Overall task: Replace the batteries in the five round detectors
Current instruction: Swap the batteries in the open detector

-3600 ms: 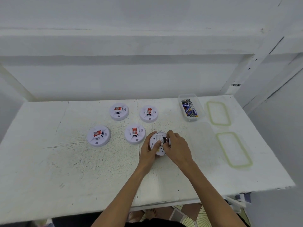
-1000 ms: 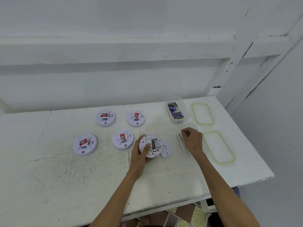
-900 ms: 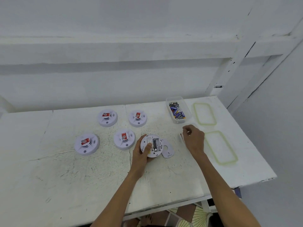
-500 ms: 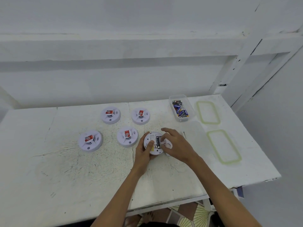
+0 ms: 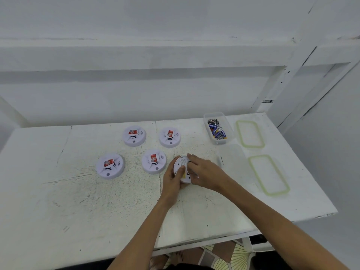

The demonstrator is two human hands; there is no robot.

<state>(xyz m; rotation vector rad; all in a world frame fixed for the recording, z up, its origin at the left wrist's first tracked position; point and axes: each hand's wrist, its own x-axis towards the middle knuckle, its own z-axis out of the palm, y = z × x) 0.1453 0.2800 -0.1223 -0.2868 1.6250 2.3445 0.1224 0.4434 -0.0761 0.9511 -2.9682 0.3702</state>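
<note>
One upturned detector is gripped by the left hand; what the right hand holds cannot be told. Four detectors look untouched.

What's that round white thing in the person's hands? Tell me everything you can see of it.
The held detector is a round white plastic disc held on the white table, back side up: a pale printed label shows near its far edge. It sits just right of a face-up detector, apart from it. The left hand grips its left rim, thumb on top; the right hand lies over its right half, hiding that part.
</note>
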